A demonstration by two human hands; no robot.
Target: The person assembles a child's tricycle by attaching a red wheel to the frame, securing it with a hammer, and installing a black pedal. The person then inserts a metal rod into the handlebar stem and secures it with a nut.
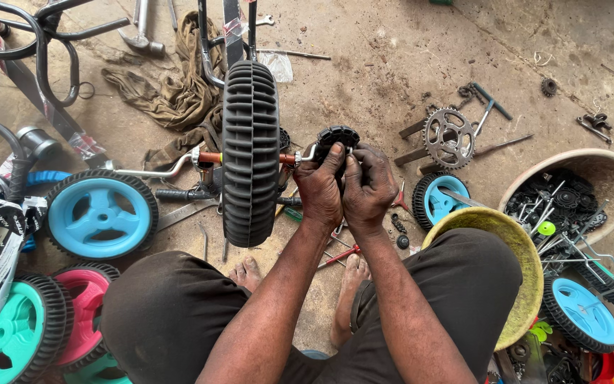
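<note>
Landmark: chainring with crank [448,136] on the concrete floor. Just below it, a small blue-hubbed wheel [440,199]. Lower right of it, a tan basin [609,167] holding black pedals and metal rods; a yellow-green bowl [516,242] sits below the landmark. Far left of it, a crumpled olive rag [172,96], a hammer [143,39], a large blue-hubbed wheel [101,213], then pink [83,313] and teal [8,338] wheels.

ribbed wheel tread [250,153]: matt black plastic. pedal [337,136]: black moulded plastic. axle [211,158]: orange-coated metal. sprocket [448,137]: dull grey metal. rag [179,89]: crumpled olive cloth. floor [385,64]: rough, stained concrete. blue wheel hub [101,217]: smooth, faintly glossy plastic.
</note>
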